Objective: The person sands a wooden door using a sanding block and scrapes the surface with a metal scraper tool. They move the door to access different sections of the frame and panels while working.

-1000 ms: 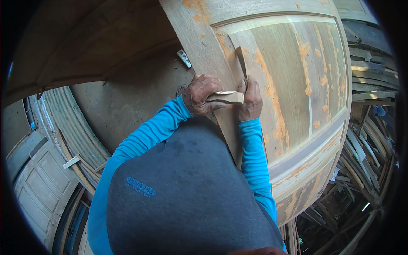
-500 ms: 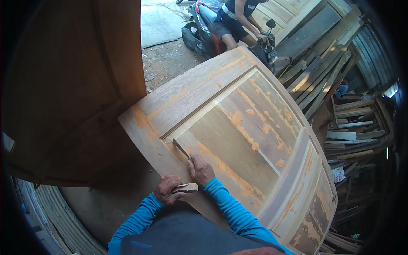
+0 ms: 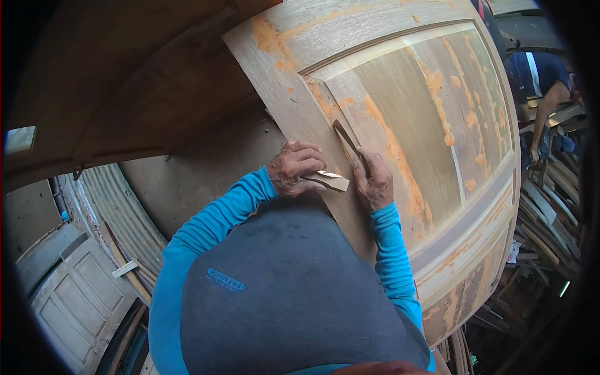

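A pale wooden panelled door lies in front of me, with orange filler smeared in streaks and patches on its panels and frame. My right hand is closed around a narrow, dark, flat blade. The blade's end rests at the groove between the door's edge rail and its panel. In my left hand, a small pale piece of board with a dark edge is gripped just over the rail. I cannot make out whether filler lies on that piece.
A large dark brown curved wooden panel stands at the left. Beyond it are corrugated sheeting and a whitish panelled door. Stacked timber fills the right side, where another person bends over.
My view has swung, shifting the door to the right and upward in the picture. My right hand has drawn the blade along the groove, away from the panel's corner. The left hand keeps its piece.
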The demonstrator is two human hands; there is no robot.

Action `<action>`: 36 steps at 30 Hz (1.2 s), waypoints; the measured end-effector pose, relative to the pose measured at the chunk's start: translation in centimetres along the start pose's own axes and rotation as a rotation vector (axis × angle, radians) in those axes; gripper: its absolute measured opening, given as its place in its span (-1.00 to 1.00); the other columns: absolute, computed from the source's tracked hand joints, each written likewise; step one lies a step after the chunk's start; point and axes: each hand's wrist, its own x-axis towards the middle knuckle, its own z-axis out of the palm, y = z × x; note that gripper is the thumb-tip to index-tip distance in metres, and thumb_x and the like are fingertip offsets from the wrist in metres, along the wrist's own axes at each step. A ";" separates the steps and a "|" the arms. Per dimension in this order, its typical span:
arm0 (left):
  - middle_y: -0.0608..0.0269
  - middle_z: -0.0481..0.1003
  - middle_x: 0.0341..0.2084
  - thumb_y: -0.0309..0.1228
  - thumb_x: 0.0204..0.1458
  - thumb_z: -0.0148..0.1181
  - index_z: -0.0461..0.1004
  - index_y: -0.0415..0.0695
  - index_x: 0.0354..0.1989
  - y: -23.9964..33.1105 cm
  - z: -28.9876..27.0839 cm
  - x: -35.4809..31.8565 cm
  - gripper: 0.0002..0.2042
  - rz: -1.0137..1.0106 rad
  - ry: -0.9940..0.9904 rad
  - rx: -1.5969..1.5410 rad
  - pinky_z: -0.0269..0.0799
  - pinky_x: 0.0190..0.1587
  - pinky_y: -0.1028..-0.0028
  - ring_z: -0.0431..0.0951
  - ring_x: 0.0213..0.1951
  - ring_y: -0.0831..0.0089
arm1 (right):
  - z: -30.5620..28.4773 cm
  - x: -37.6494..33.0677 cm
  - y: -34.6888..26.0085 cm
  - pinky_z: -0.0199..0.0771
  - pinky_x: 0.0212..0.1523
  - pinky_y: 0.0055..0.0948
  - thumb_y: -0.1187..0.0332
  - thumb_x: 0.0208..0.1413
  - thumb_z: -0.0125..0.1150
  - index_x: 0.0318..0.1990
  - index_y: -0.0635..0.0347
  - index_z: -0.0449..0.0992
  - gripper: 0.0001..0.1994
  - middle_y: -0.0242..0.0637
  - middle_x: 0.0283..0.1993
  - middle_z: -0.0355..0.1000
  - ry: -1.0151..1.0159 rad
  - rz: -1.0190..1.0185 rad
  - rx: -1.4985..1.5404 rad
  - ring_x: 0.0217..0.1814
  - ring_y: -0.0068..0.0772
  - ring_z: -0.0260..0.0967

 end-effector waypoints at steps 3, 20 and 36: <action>0.36 0.61 -0.05 -0.13 -0.14 0.58 0.59 -0.01 -0.07 0.1 0.2 0.2 -0.54 -0.004 0.023 0.000 0.35 0.11 0.19 0.55 0.12 0.22 | -0.6 -0.5 -0.4 0.60 -0.17 -0.22 0.51 0.17 0.30 0.11 0.17 0.53 -0.66 -0.09 -0.13 0.55 -0.032 0.029 -0.008 -0.14 -0.06 0.59; 0.37 0.60 -0.04 -0.15 -0.14 0.58 0.58 -0.03 -0.05 -0.1 0.3 0.4 -0.52 0.011 0.007 -0.007 0.35 0.13 0.24 0.54 0.13 0.23 | 2.0 4.0 -0.4 0.59 -0.19 -0.18 0.52 0.19 0.29 0.11 0.23 0.52 -0.68 -0.04 -0.14 0.51 -0.006 -0.072 -0.011 -0.14 0.02 0.56; 0.37 0.60 -0.06 -0.10 -0.11 0.57 0.62 -0.03 -0.08 -0.1 -0.1 0.3 -0.55 -0.016 -0.044 -0.036 0.27 0.17 0.26 0.50 0.17 0.27 | 1.9 9.1 0.3 0.58 -0.15 -0.21 0.41 0.28 0.27 0.07 0.25 0.52 -0.75 0.00 -0.12 0.56 0.009 -0.031 -0.027 -0.14 0.02 0.59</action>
